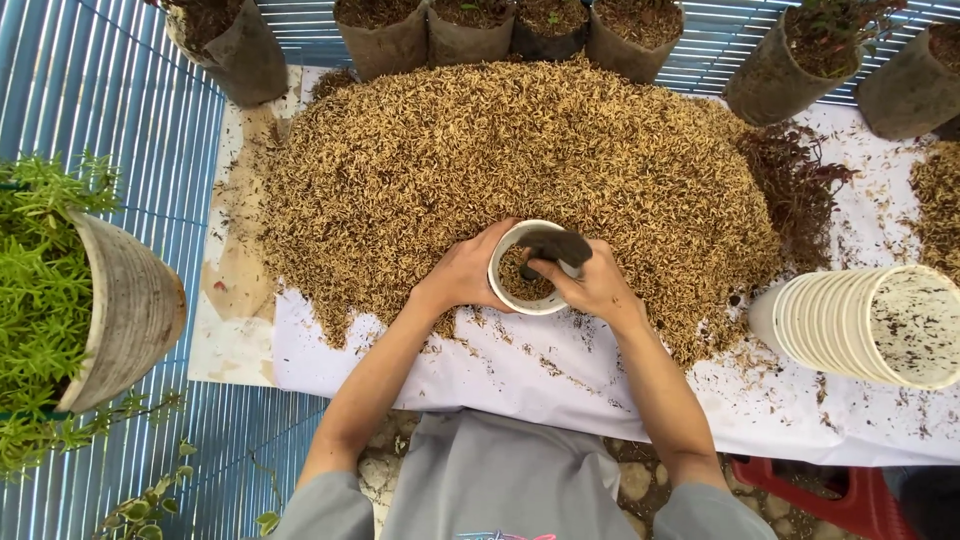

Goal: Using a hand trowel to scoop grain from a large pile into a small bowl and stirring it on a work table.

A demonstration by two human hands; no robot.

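A small white cup (508, 296) stands at the near edge of a big heap of tan husks (520, 170) on a white sheet (520, 385). My left hand (466, 272) is wrapped round the cup's left side. My right hand (592, 285) grips a dark scoop (556, 246) whose blade dips over the cup's rim. Some husks lie inside the cup.
A sideways stack of white cups (868, 324) lies at the right. Dark soil-filled grow bags (470, 28) line the far edge. A grey pot with a green plant (95, 310) stands at the left on the blue slatted floor. A red stool (830, 495) is at lower right.
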